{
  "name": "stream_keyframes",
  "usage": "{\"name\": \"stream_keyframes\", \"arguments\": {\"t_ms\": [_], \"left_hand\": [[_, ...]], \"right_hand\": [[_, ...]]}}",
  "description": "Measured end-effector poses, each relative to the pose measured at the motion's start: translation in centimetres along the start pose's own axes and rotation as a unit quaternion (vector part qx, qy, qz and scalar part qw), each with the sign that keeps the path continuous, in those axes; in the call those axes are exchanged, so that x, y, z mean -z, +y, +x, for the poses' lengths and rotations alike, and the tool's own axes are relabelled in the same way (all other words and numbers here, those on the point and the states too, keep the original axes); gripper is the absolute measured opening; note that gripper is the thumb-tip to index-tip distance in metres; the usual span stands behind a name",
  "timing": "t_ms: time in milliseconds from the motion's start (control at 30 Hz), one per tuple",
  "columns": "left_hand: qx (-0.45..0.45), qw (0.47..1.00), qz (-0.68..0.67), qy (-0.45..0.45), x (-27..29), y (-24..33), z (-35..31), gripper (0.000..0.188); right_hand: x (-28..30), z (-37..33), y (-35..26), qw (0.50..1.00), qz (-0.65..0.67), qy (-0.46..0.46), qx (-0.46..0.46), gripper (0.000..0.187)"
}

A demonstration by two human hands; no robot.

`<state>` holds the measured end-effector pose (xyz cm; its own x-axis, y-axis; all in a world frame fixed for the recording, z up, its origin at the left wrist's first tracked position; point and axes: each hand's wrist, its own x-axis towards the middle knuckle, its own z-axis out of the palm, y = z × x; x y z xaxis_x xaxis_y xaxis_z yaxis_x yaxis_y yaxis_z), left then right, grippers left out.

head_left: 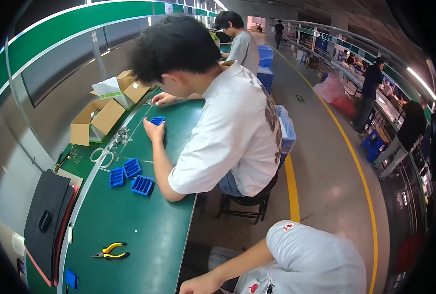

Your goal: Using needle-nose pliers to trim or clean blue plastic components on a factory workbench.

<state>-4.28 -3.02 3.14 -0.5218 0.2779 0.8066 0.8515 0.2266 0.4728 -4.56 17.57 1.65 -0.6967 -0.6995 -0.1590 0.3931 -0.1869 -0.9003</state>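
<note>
My right hand point(202, 283) comes in at the lower edge, at the end of a bare forearm and white sleeve. It is close to the near edge of the green table point(144, 225); its fingers are cut off by the frame, so I cannot see whether it holds anything. My left hand is out of view. To its left on the table lie pliers point(111, 251) with yellow and black handles, jaws pointing left. A small blue plastic piece point(71, 279) is at the lower left. Farther up sit slotted blue plastic trays point(142, 185).
A co-worker point(232, 132) in a white shirt sits beside me, holding a blue slotted piece point(157, 120). Open cardboard boxes point(99, 117), white rings point(103, 157) and small metal parts point(122, 137) line the table's far side. A black folder point(46, 210) leans at left; an aisle point(326, 161) runs right.
</note>
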Motion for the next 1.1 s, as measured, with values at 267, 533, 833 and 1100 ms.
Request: {"name": "stream_keyframes", "arguments": {"t_ms": [267, 533, 833, 1100], "left_hand": [[0.471, 0.869, -0.108, 0.108, -7.7, 0.6, -7.5, 0.039], [0.564, 0.795, -0.133, 0.180, -7.8, -1.2, -8.9, 0.020], [0.542, 0.808, -0.077, 0.219, -8.8, -0.3, -9.3, 0.050], [0.524, 0.804, -0.151, 0.235, -11.0, -1.6, -10.3, 0.086]], "right_hand": [[2.0, -1.3, 4.2, 0.978, -0.036, 0.193, 0.069, 0.021], [3.6, 1.7, 7.1, 0.959, -0.177, 0.193, 0.111, 0.053], [2.6, 2.3, 9.3, 0.957, -0.005, 0.239, 0.161, 0.054], [3.2, 2.4, 11.0, 0.946, -0.031, 0.242, 0.215, 0.063]]}}
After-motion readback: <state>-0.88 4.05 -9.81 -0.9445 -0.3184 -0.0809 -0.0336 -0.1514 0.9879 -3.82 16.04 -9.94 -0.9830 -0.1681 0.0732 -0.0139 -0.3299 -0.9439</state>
